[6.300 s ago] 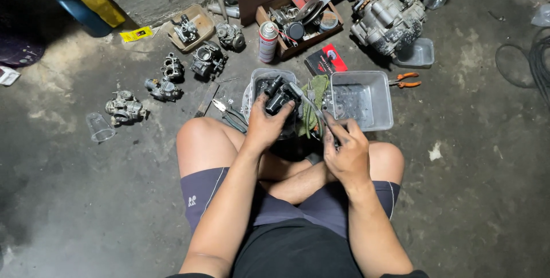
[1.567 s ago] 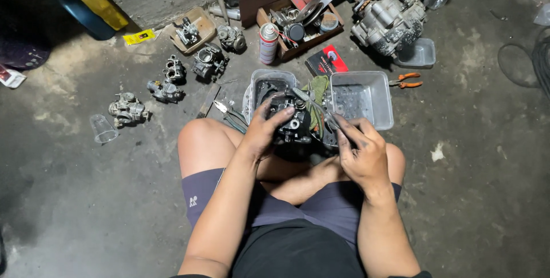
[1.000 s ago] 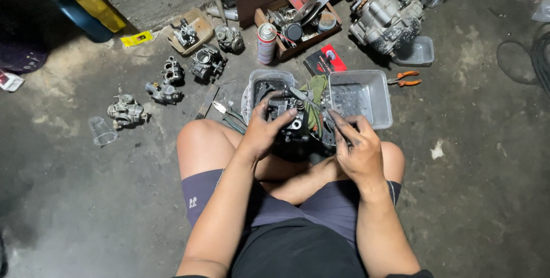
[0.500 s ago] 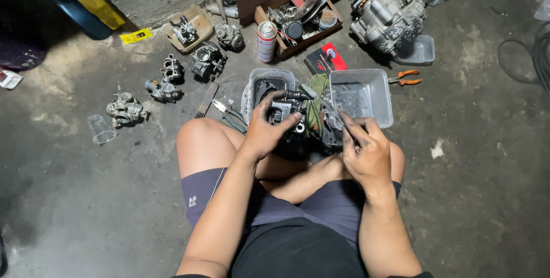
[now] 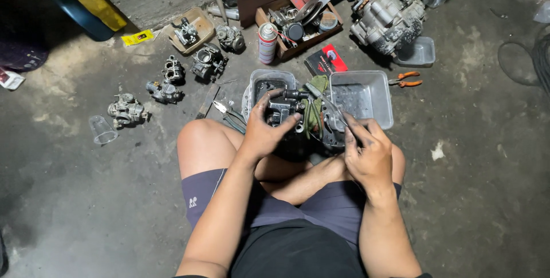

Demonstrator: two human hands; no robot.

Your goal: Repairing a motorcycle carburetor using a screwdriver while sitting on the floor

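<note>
I sit cross-legged on a concrete floor. My left hand [image 5: 268, 130] grips a dark, greasy carburetor [image 5: 285, 108] held above my lap. My right hand [image 5: 369, 153] is closed around a slim metal tool [image 5: 325, 101] whose tip points up and left toward the carburetor. A green rag [image 5: 314, 109] hangs between the two hands. Right behind them stand two clear plastic trays, a small one [image 5: 264, 77] and a larger one [image 5: 365, 96].
Several other carburetors [image 5: 128, 111] lie on the floor to my left, beside pliers [image 5: 230, 115] and a clear cup [image 5: 102, 130]. A spray can [image 5: 267, 43], a wooden box of parts [image 5: 301, 26], an engine [image 5: 389, 12] and orange-handled pliers [image 5: 405, 79] lie beyond.
Both hands stay on the carburetor; my right hand with the tool has shifted slightly down and right, and the carburetor has been turned a little in my left hand.
</note>
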